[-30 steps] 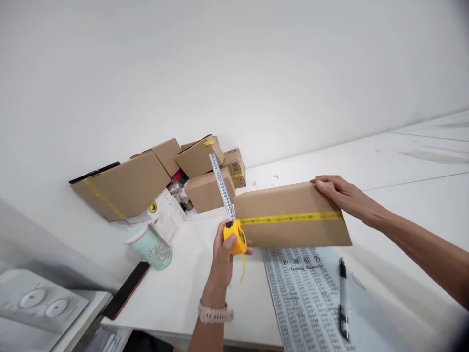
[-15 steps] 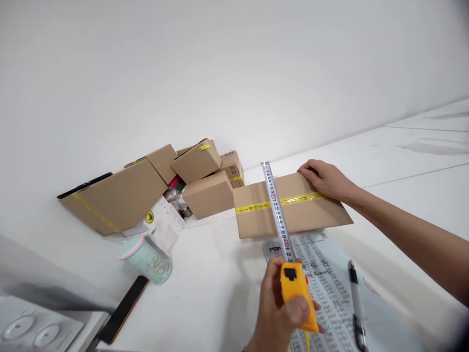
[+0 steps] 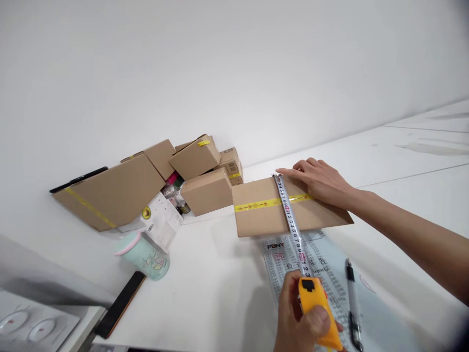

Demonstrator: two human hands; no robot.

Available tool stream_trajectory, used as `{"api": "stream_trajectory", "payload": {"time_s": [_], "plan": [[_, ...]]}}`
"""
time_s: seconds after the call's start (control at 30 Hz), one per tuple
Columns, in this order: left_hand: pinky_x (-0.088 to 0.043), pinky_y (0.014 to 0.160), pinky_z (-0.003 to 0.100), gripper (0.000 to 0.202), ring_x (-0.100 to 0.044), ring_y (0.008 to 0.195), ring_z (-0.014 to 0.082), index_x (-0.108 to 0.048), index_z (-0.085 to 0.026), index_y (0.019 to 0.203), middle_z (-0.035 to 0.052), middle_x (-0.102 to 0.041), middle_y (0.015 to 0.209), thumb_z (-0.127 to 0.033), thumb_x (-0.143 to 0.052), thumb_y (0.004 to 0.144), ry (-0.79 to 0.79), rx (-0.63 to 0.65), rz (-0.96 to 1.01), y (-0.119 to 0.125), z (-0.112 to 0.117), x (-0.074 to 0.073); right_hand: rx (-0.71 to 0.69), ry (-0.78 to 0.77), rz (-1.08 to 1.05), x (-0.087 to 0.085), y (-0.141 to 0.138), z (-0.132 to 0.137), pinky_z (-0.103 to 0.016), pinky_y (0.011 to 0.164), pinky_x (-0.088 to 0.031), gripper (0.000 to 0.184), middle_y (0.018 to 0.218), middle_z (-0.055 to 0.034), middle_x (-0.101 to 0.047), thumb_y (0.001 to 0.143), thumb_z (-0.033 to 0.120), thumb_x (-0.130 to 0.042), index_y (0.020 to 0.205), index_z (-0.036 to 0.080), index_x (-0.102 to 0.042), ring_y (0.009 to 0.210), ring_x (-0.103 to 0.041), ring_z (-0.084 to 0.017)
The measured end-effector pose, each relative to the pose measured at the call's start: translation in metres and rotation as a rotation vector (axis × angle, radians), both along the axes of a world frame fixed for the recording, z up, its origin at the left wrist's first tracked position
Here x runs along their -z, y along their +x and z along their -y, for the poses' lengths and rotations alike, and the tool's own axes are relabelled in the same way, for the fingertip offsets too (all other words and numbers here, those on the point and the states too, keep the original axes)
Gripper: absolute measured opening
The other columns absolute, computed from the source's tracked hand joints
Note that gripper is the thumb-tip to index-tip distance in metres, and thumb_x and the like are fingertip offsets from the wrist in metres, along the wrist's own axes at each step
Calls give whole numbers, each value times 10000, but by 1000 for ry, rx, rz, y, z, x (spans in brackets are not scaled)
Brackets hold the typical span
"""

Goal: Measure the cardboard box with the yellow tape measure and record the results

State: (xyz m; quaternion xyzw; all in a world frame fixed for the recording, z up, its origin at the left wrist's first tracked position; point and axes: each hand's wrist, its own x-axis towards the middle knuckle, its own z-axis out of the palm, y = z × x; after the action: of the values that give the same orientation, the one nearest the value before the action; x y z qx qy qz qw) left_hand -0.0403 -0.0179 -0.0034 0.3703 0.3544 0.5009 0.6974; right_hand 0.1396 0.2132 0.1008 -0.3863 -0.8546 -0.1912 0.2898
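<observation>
My left hand (image 3: 298, 318) is wrapped round a yellow tape measure (image 3: 320, 313), thumb on its face. The metal blade (image 3: 292, 220) is drawn out and lies across a flat brown cardboard box (image 3: 256, 217), its end at the box's far edge. My right hand (image 3: 324, 181) rests on the right part of the box, over the yellow tape strip. Its index finger stretches out to the blade's end, and the other fingers are loosely bent. Partly under the box lies a printed sheet (image 3: 274, 261) in a bluish folder. A pen (image 3: 352, 303) rests on the folder.
Several cardboard boxes (image 3: 207, 190) are stacked by the wall at left. In front of them stand a white avocado-printed package (image 3: 163, 222) and a mint cup (image 3: 148, 256) with a pink rim. A black flat object (image 3: 120, 305) lies near the table's left edge, beside white panels (image 3: 32, 322).
The tape measure and my left hand have moved right and nearer to me. My right hand has left the box's far corner and slid left, its index finger now at the blade's end.
</observation>
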Motion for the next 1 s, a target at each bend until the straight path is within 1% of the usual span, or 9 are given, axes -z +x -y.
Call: {"api": "stream_trajectory", "payload": {"time_s": [0.07,0.17,0.33,0.47,0.53,0.67,0.77,0.87,1.0], "plan": [[-646,660,428,768,-705,766,213,-520,-263,1181,64,-542,1211,-619,-849,586,-23,-15,10,1,1,3,-3,9,42,-2,0,1,-385,737,-394,587,1025,-92,-638,918,123,-361,1409,391,-538,837,-515,-255],[-638,686,449,847,-699,787,232,-489,-276,1244,71,-562,1188,-619,-859,564,-58,-48,14,5,0,11,0,13,81,-4,0,3,-377,726,-377,556,1008,-98,-627,936,156,-374,1389,416,-565,831,-501,-256],[-569,885,438,944,-657,928,250,-467,-233,1303,107,-616,1177,-592,-893,541,-35,-125,-66,12,-2,26,37,28,94,-4,-2,4,-368,721,-360,546,1006,-109,-616,938,160,-388,1384,410,-580,835,-496,-258],[-521,947,444,992,-635,1001,273,-430,-225,1356,117,-635,1152,-588,-891,557,-14,-117,-83,13,-2,33,53,50,115,-3,-3,6,-364,723,-359,558,1024,-114,-618,934,146,-389,1399,398,-569,838,-494,-256],[-510,954,453,974,-631,1006,275,-429,-221,1353,118,-636,1143,-587,-882,572,2,-94,-81,11,-2,35,56,55,124,-3,-2,7,-365,725,-361,568,1024,-115,-619,937,137,-371,1406,394,-561,840,-494,-256],[-535,898,444,984,-645,921,245,-398,-222,1354,119,-623,1149,-608,-863,578,3,-31,-77,4,-3,33,52,49,108,-3,-2,8,-368,725,-369,560,1015,-107,-621,943,147,-357,1397,402,-565,848,-495,-254],[-574,781,403,1029,-639,888,237,-368,-225,1370,113,-608,1134,-604,-869,556,-13,5,-71,-1,-5,29,42,36,80,-3,-2,8,-379,731,-381,529,1025,-103,-624,956,190,-354,1380,414,-577,849,-498,-254],[-589,671,366,998,-626,884,239,-376,-232,1363,105,-592,1127,-586,-865,569,-9,43,-73,-2,-6,27,30,15,52,-3,-2,8,-397,740,-394,506,1029,-104,-631,963,232,-352,1369,421,-587,850,-502,-261],[-584,635,332,1010,-635,873,232,-359,-239,1378,107,-606,1124,-564,-877,574,-4,21,-53,-2,0,26,26,-16,22,-2,-2,11,-413,756,-402,491,1048,-104,-640,987,268,-319,1375,419,-580,866,-515,-263]]}}
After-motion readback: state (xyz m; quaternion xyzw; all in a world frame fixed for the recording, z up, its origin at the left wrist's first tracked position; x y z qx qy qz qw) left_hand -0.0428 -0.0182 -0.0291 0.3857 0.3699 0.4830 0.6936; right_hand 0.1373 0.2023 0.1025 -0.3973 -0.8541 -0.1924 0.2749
